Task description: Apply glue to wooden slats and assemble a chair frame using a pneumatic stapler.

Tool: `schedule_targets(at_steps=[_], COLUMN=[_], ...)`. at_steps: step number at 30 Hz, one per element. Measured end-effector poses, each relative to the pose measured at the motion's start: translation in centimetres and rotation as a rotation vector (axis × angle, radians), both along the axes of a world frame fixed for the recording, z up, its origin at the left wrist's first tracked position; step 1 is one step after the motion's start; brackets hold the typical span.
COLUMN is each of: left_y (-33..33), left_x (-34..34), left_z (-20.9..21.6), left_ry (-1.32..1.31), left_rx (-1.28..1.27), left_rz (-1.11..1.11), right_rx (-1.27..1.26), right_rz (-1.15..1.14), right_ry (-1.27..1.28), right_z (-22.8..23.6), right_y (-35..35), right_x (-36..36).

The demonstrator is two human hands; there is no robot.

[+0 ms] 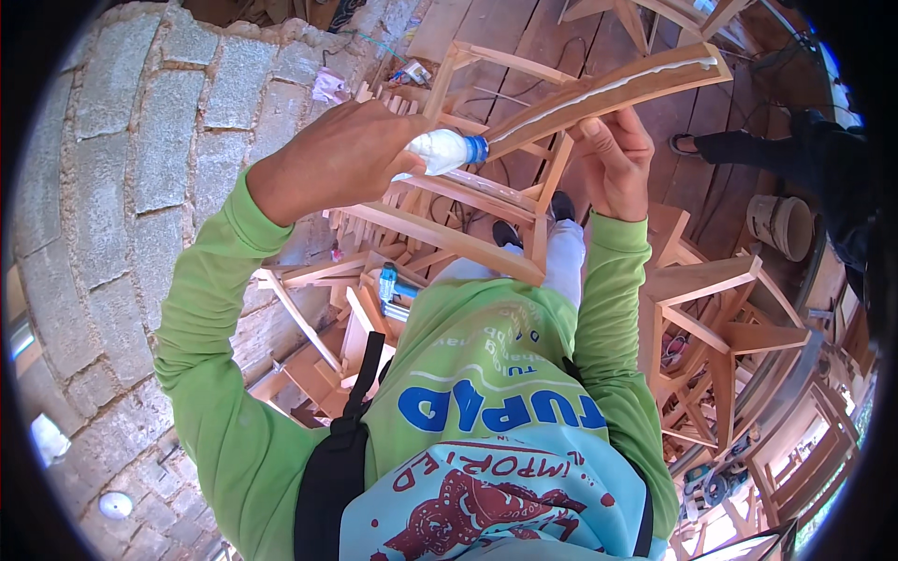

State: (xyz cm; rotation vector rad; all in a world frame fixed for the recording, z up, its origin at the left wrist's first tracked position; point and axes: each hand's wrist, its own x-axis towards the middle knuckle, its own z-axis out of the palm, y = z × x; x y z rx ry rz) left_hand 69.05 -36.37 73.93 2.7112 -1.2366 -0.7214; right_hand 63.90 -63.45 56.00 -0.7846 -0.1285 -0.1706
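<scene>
My left hand (341,159) grips a white glue bottle (440,151) with a blue cap, its tip against the near end of a curved wooden slat (608,91). A white line of glue runs along the slat's top face. My right hand (617,159) holds the slat from below near its middle. Both arms wear green sleeves. The slat hangs above an unfinished wooden chair frame (468,224) standing in front of me.
A grey block wall (122,187) fills the left. More unfinished chair frames (711,318) stand at the right on the plank floor (524,37). A person in dark clothes (795,150) sits at the upper right beside a bucket (781,224). A blue tool (388,285) lies below the frame.
</scene>
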Motion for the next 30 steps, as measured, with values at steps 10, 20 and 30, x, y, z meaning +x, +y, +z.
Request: schedule_targets(at_steps=[10, 20, 30], left_y=[1.4, -0.3, -0.2], left_x=[0.1, 0.7, 0.3], left_z=[0.4, 1.0, -0.3], left_ry=[-0.001, -0.048, 0.063], left_rx=[-0.087, -0.145, -0.516], left_rz=[0.061, 0.033, 0.268], right_rx=[0.179, 0.148, 0.206], right_rz=[0.014, -0.001, -0.025], right_ry=[-0.005, 0.095, 0.231], right_z=[-0.2, -1.3, -5.5], right_y=[-0.8, -0.2, -3.1], right_x=[0.1, -0.6, -1.1])
